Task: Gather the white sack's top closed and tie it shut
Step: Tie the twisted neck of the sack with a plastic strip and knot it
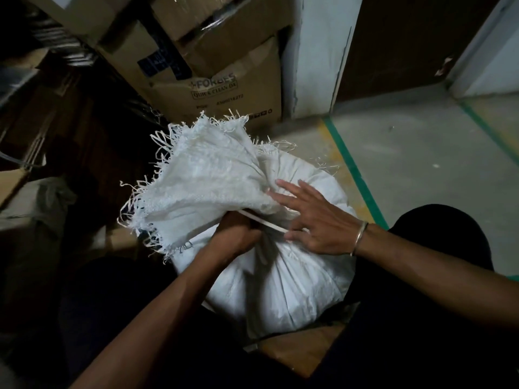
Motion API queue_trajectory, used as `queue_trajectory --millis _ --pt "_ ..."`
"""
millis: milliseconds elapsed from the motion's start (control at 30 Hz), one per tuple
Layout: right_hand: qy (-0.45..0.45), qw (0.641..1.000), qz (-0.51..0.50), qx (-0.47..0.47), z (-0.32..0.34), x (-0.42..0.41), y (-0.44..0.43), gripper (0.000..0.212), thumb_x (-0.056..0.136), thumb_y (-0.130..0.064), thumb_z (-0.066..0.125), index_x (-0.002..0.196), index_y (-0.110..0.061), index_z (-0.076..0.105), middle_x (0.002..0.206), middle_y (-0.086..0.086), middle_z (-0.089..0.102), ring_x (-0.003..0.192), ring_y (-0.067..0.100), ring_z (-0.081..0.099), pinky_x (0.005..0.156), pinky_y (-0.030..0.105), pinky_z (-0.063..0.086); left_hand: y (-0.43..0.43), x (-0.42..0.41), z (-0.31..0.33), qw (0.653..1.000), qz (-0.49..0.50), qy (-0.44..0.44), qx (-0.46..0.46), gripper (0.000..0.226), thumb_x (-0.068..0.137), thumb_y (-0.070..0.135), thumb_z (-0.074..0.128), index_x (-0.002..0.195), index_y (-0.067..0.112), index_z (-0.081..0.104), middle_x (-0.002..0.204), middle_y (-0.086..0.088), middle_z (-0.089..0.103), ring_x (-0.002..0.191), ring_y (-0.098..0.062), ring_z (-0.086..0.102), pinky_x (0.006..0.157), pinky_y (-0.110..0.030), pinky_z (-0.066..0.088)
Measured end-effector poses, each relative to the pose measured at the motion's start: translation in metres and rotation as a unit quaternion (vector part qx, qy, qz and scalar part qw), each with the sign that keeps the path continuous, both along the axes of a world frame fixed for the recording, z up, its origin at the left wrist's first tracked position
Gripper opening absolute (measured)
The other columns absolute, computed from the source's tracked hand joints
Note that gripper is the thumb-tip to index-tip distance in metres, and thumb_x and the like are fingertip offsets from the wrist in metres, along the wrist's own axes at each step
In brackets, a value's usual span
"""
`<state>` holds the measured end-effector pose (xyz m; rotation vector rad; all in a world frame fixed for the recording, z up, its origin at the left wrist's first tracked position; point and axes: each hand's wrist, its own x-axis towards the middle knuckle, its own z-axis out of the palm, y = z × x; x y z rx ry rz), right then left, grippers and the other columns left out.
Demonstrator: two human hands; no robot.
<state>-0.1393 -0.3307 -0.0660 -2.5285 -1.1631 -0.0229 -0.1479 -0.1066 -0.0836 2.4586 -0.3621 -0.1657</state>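
The white sack (280,276) stands between the person's knees, near brown boxes (224,88). Its frayed top is bunched up. The left hand (238,234) has a tight grip round the sack's neck. The right hand (317,220) lies on the sack, fingers spread. A thin strip (264,221) runs tight between both hands. I cannot tell if the right hand pinches it.

Forearms: the left forearm (168,299) and the right forearm (421,262) are bare along all that shows.
Wrist: a thin, plain, silvery metal bangle (359,238) circles the wrist just behind the right grip (317,220).
Legs: dark, near-black trousers (438,228) cover both legs, at near left and near right; the cloth looks plain, its detail lost in shadow.
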Motion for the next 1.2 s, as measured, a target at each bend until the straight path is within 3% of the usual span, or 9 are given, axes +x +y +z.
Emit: queue_trajectory --millis 67,233,333,467,600,700,767,1000,1200 --pt "0.012 0.999 0.033 0.033 -0.002 0.003 -0.008 0.020 0.095 -0.030 0.062 0.087 -0.017 0.076 0.159 0.001 0.033 0.151 0.021 0.020 0.121 0.046 0.023 -0.002 0.003 -0.001 0.999 0.021 0.015 0.038 0.045 0.071 0.016 0.063 0.114 0.010 0.073 0.117 -0.011 0.073 0.114 -0.030 0.065 0.093 -0.029 0.051" --pt "0.068 0.976 -0.093 0.184 -0.010 0.006 -0.025 0.013 0.089 -0.024 0.072 0.096 -0.016 0.079 0.139 0.003 0.058 0.127 0.016 0.055 0.103 0.041 0.046 -0.007 0.008 -0.001 0.993 0.085 0.066 0.038 0.036 0.059 0.032 0.064 0.086 0.012 0.078 0.088 -0.006 0.077 0.089 -0.024 0.073 0.070 -0.032 0.057" --pt "0.014 0.991 -0.020 0.134 -0.015 -0.003 -0.020 0.025 0.086 -0.015 0.073 0.111 -0.019 0.075 0.113 0.000 0.072 0.101 0.021 0.066 0.087 0.039 0.051 -0.003 0.008 -0.004 0.990 0.086 0.101 -0.055 0.039 0.068 0.038 0.083 0.099 0.013 0.080 0.096 -0.004 0.079 0.094 -0.020 0.075 0.078 -0.027 0.057" --pt "-0.063 0.995 0.076 -0.025 -0.016 -0.014 -0.013 0.032 0.090 -0.022 0.054 0.116 -0.032 0.070 0.083 -0.006 0.064 0.074 0.021 0.059 0.066 0.037 0.046 -0.003 0.006 -0.005 0.994 0.070 0.079 0.016 0.018 0.080 0.015 0.080 0.098 0.010 0.081 0.097 -0.009 0.079 0.092 -0.022 0.073 0.069 -0.019 0.044" --pt "0.010 0.999 0.018 -0.043 -0.008 -0.009 -0.012 0.029 0.098 -0.049 0.046 0.100 -0.033 0.071 0.080 -0.010 0.061 0.080 0.013 0.055 0.069 0.034 0.042 -0.004 0.004 -0.004 0.993 0.051 0.090 0.064 0.025 0.082 0.012 0.072 0.107 0.011 0.077 0.108 -0.008 0.077 0.103 -0.025 0.070 0.073 -0.021 0.045" --pt "0.057 0.997 -0.043 -0.039 -0.011 -0.003 -0.012 0.016 0.092 -0.039 0.056 0.091 -0.030 0.070 0.083 -0.008 0.068 0.081 0.018 0.063 0.067 0.035 0.047 -0.004 0.004 -0.002 0.993 0.024 0.093 0.072 0.022 0.083 0.011 0.070 0.104 0.009 0.075 0.107 -0.011 0.076 0.101 -0.027 0.069 0.071 -0.022 0.042" --pt "0.072 0.994 -0.071 -0.040 -0.013 -0.003 -0.014 0.028 0.080 -0.025 0.060 0.102 -0.037 0.072 0.088 -0.009 0.074 0.081 0.019 0.067 0.067 0.030 0.049 -0.004 0.003 -0.001 0.994 0.020 0.086 0.071 0.018 0.082 0.012 0.073 0.099 0.008 0.075 0.100 -0.011 0.076 0.095 -0.026 0.070 0.066 -0.020 0.039" --pt "0.114 0.988 -0.061 0.086 -0.024 -0.007 -0.028 0.015 0.080 -0.011 0.077 0.084 -0.025 0.077 0.120 -0.005 0.059 0.113 0.011 0.053 0.093 0.024 0.046 0.000 0.007 -0.005 0.994 0.041 0.098 0.040 0.019 0.079 0.013 0.076 0.097 0.007 0.074 0.091 -0.009 0.076 0.084 -0.024 0.073 0.074 -0.038 0.061" --pt "0.085 0.994 -0.049 0.057 -0.030 -0.022 -0.031 0.016 0.077 -0.020 0.079 0.085 -0.033 0.079 0.101 -0.013 0.058 0.091 0.006 0.047 0.075 0.032 0.049 -0.003 0.005 -0.006 0.993 0.059 0.099 0.034 0.014 0.083 0.015 0.077 0.090 0.004 0.074 0.087 -0.008 0.077 0.082 -0.021 0.071 0.069 -0.027 0.053"
